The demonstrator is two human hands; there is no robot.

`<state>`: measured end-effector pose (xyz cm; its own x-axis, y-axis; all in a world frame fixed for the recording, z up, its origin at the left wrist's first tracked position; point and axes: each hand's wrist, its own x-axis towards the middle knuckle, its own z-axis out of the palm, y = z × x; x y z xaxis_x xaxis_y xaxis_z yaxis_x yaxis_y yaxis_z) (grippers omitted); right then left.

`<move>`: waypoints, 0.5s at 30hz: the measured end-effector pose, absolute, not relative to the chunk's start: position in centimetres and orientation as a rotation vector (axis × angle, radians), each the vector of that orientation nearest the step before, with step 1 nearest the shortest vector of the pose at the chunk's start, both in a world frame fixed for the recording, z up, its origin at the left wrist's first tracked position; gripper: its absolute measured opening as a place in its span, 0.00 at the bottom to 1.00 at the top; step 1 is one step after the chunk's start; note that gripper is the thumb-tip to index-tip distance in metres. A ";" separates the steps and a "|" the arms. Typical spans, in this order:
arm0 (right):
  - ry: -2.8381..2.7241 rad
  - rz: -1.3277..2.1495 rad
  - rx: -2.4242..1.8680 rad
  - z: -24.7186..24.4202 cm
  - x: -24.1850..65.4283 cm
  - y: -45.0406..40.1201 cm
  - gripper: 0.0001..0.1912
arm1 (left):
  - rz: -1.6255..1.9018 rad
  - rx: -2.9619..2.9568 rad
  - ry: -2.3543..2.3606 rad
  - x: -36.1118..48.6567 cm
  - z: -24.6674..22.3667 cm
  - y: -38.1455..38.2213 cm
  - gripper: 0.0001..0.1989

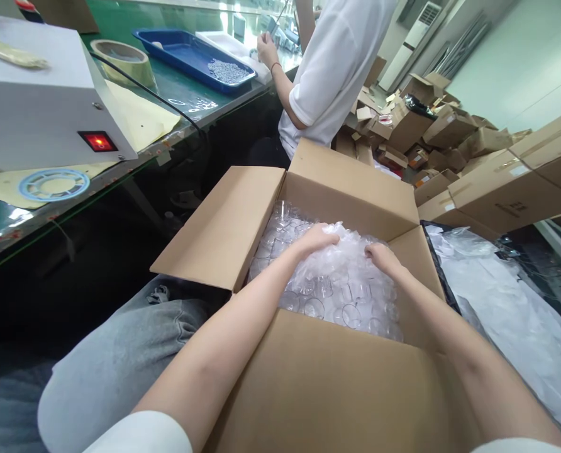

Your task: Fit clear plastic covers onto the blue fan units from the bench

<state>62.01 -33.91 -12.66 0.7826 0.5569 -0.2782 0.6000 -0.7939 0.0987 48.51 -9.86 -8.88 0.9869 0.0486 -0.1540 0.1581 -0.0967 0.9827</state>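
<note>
Two hands in open carton point(247, 220), on clear plastic wrap point(332, 255).

Left hand point(316, 240) half-curled, gripping wrap; right hand point(382, 257) nearly closed at wrap's other side, hold unclear. Wrap lies over clear round containers point(313, 307) inside carton; co-worker point(330, 69) beyond, near blue tray point(195, 60).
</note>
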 end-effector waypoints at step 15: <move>1.091 -0.212 3.050 -8.3 62.8 -28.5 0.14 | 0.110 1.832 0.174 48.7 -8.9 -10.5 0.03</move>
<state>62.82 -28.45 -8.26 0.7661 0.6368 -0.0873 0.6232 -0.7692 -0.1415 48.65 -10.52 -8.87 0.9842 0.1762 -0.0156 0.0614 -0.2576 0.9643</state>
